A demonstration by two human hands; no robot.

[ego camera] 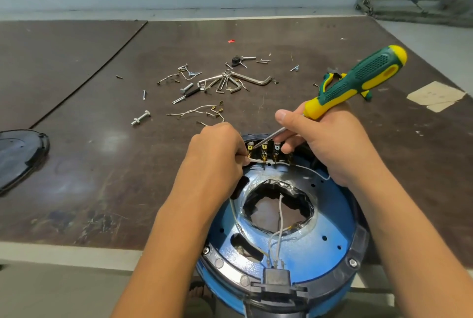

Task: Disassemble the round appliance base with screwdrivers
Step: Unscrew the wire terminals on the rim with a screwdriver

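The round blue appliance base [330, 218] lies open at the near edge of the table, with a ragged central hole and loose white wires [277, 230]. At its far rim sits a row of brass terminals [266, 152]. My left hand [217, 154] pinches a white wire end [256, 161] at the leftmost terminal. My right hand [325, 143] grips a green and yellow screwdriver [358, 82], whose metal tip points down at the terminals beside the left fingers.
Loose screws, bolts and a ring of hex keys [227, 82] lie scattered mid-table. Detached wires with brass clips [202, 113] lie just beyond my left hand. A dark plastic cover [18, 154] rests at the left edge. Green-handled pliers [332, 79] lie behind the screwdriver.
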